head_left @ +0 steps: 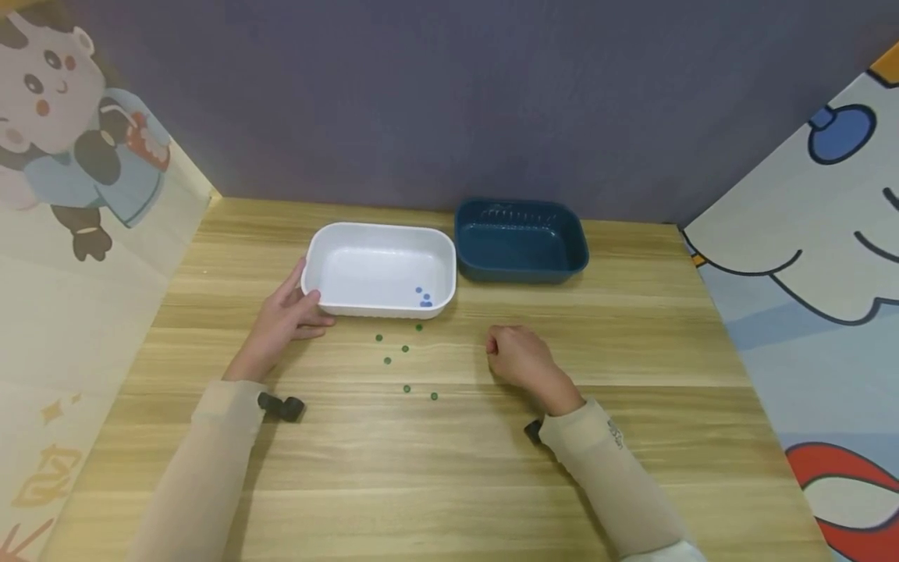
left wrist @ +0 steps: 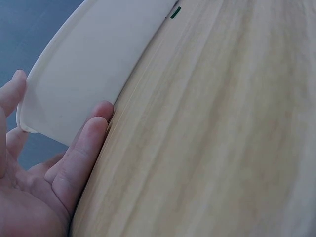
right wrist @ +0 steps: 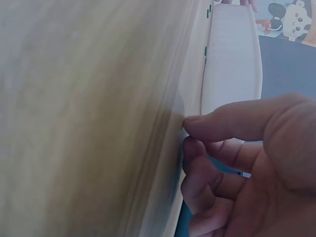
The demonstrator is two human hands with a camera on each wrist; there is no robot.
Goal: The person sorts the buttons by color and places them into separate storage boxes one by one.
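My left hand (head_left: 277, 320) is at the near left corner of a white tray (head_left: 379, 312), its fingers spread and touching the rim and outer walls. In the left wrist view, extended fingertips lie along the tray's wall (left wrist: 94, 64). Several small blue discs (head_left: 426, 297) sit inside, towards its near right corner. Several small green discs (head_left: 405, 349) lie scattered on the table before the tray. To their right, my right hand (head_left: 523, 359) rests low over the table with curled fingers. Thumb and index tips are close together in the right wrist view, with nothing visible between them.
A dark teal tray (head_left: 523, 275) stands at the white tray's right side, by the dark back panel (head_left: 449, 101). Printed cartoon panels border the wooden table (head_left: 421, 476) on the left and right. Wrist cameras sit on both sleeves.
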